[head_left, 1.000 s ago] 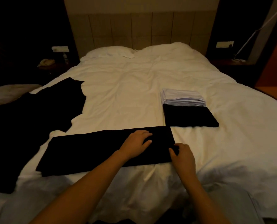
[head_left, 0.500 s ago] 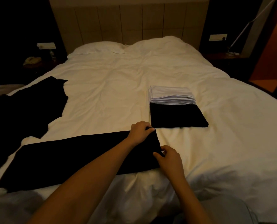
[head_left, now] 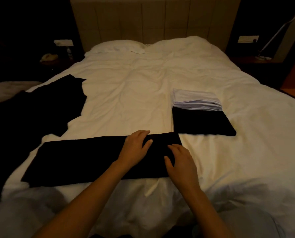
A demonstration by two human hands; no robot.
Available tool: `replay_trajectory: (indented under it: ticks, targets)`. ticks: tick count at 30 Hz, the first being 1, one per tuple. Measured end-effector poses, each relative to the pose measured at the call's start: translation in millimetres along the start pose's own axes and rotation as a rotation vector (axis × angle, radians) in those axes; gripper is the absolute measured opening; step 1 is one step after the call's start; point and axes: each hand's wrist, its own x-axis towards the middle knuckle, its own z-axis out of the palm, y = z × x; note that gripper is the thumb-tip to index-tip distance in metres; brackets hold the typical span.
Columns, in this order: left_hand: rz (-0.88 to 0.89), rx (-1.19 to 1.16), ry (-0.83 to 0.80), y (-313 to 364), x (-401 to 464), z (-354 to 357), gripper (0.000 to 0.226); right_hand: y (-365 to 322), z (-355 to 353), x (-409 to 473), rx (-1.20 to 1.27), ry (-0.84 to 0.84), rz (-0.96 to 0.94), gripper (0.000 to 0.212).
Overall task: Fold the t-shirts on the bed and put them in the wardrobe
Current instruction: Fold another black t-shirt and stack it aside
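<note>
White rumpled duvet covers the wide bed, which fills most of the frame from the beige padded headboard at the top down to the bottom edge. Next in size, a heap of loose black garments spreads across the left side, not yet folded. Across the lower centre lies the long black t-shirt strip, folded lengthwise into a narrow band that runs from lower left toward the middle. To the right of centre sits a folded black t-shirt, a flat rectangle, with a stack of folded white t-shirts touching its far edge. No wardrobe shows anywhere in the frame. Both hands rest on the right end of the strip: the left hand lies palm down with its fingers gently spread and flat on the cloth, gripping nothing, and the right hand sits just beside it, fingers loosely splayed over the cloth near the end edge, also pinching nothing that I can see. The step in hand appears to be the crosswise fold of this strip, at the smoothing stage. The next move probably calls for taking hold of one end of the strip and carrying it over the other, keeping the edges square, then setting the finished shirt with the folded ones on the right.
</note>
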Motion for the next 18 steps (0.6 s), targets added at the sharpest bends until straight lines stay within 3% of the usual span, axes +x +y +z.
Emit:
replay_trajectory:
  ticks: [6, 12, 18]
  targets:
    - [-0.213, 0.090, 0.056, -72.7, -77.2, -51.5, 0.084, -51.6, 45.6, -2.5, -0.098, -0.219, -0.175, 0.053]
    - [-0.415, 0.101, 0.146, -132.2, -131.8, -95.8, 0.069, -112.2, 99.5, -9.0, -0.227, -0.297, -0.288, 0.067]
    - [-0.505, 0.098, 0.274, -170.0, -163.0, -120.7, 0.079, -182.4, 144.3, 5.4, -0.231, -0.412, -0.386, 0.060]
